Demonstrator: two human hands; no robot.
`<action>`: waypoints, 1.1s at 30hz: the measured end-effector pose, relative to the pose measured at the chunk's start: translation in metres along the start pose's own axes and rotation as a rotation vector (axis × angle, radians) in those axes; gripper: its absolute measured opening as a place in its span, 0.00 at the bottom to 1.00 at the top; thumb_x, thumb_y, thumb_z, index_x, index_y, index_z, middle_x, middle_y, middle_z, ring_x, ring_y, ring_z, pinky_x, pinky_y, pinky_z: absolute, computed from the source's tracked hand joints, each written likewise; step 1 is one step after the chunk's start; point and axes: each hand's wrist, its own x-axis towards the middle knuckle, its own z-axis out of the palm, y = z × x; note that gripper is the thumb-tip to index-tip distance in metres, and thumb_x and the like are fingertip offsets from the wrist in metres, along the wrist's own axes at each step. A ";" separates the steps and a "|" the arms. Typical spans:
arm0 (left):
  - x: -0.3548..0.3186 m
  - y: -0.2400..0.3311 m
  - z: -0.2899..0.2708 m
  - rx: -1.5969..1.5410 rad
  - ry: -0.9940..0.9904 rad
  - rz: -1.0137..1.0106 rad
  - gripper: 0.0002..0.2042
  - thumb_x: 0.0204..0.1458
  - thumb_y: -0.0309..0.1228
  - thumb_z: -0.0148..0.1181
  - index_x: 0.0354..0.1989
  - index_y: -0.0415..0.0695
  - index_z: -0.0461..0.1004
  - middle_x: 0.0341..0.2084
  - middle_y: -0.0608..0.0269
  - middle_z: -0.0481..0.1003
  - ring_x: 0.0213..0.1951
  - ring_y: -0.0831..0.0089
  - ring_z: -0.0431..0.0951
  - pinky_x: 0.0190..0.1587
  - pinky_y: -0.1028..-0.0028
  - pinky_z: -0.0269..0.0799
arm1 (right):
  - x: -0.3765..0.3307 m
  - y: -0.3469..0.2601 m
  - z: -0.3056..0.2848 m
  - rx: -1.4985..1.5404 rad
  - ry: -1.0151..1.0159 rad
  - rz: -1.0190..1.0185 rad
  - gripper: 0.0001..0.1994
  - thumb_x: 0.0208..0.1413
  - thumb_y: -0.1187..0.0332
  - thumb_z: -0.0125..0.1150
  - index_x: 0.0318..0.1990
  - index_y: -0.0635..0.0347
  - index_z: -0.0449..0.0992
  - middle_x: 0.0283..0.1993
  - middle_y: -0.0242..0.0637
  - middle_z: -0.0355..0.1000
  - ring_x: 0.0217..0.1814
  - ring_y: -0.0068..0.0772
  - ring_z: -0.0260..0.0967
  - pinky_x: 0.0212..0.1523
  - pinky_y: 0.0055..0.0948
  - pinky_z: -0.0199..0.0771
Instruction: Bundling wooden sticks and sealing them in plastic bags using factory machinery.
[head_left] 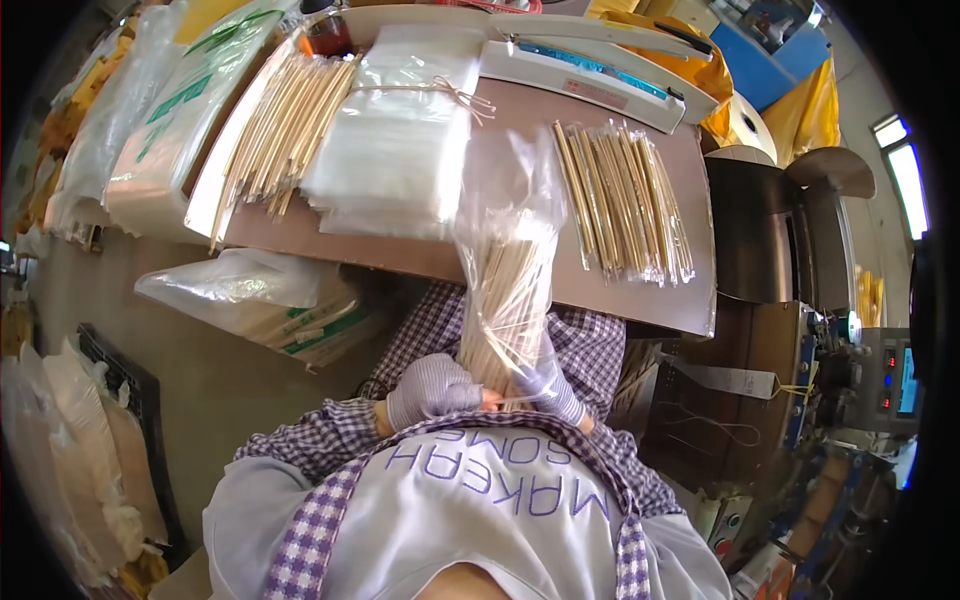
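A clear plastic bag filled with thin wooden sticks (508, 290) stands upright against my body, its loose open-looking top reaching over the table edge. My left hand (435, 390), in a striped glove with bare fingertips, is closed at the bag's lower left side. On the opposite side my right hand (552, 392), gloved alike, grips the lower part; its fingers are partly hidden behind the bag. Beyond the bag lie a row of narrow stick packets (625, 205) to the right and a tied stack of clear bags (395, 150) to the left.
The brown table (400, 256) carries loose wooden sticks (290, 130) at the left and a white bag sealer (585, 85) at the back. A filled plastic sack (265, 300) sits below its left edge. Machinery with a control panel (890, 375) stands right; a black crate (125, 400) is at left.
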 end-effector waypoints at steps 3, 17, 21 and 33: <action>0.033 -0.008 -0.012 0.119 0.255 0.214 0.06 0.40 0.26 0.61 0.29 0.43 0.76 0.22 0.60 0.76 0.23 0.69 0.76 0.26 0.76 0.71 | 0.032 -0.053 0.018 0.398 0.043 0.158 0.34 0.41 0.70 0.62 0.56 0.67 0.53 0.51 0.40 0.63 0.52 0.31 0.62 0.51 0.25 0.63; 0.166 0.033 -0.085 0.837 -0.450 -0.150 0.14 0.48 0.42 0.52 0.23 0.43 0.74 0.16 0.53 0.70 0.20 0.67 0.71 0.25 0.70 0.64 | 0.115 -0.047 0.004 0.323 0.324 0.314 0.17 0.49 0.67 0.55 0.47 0.59 0.65 0.38 0.31 0.65 0.39 0.29 0.63 0.40 0.27 0.67; 0.239 0.016 -0.044 0.462 0.099 0.157 0.17 0.49 0.43 0.50 0.27 0.39 0.72 0.23 0.51 0.72 0.26 0.62 0.73 0.31 0.68 0.68 | 0.151 -0.007 -0.049 -0.999 -0.413 -0.420 0.15 0.52 0.68 0.50 0.47 0.63 0.66 0.37 0.36 0.68 0.35 0.24 0.68 0.31 0.22 0.72; 0.332 -0.115 -0.006 -0.052 0.341 -0.588 0.29 0.46 0.54 0.48 0.37 0.34 0.71 0.31 0.41 0.73 0.38 0.52 0.73 0.42 0.66 0.67 | 0.218 -0.089 -0.162 -1.174 0.548 0.349 0.38 0.41 0.37 0.50 0.52 0.59 0.61 0.46 0.54 0.67 0.50 0.51 0.65 0.49 0.39 0.64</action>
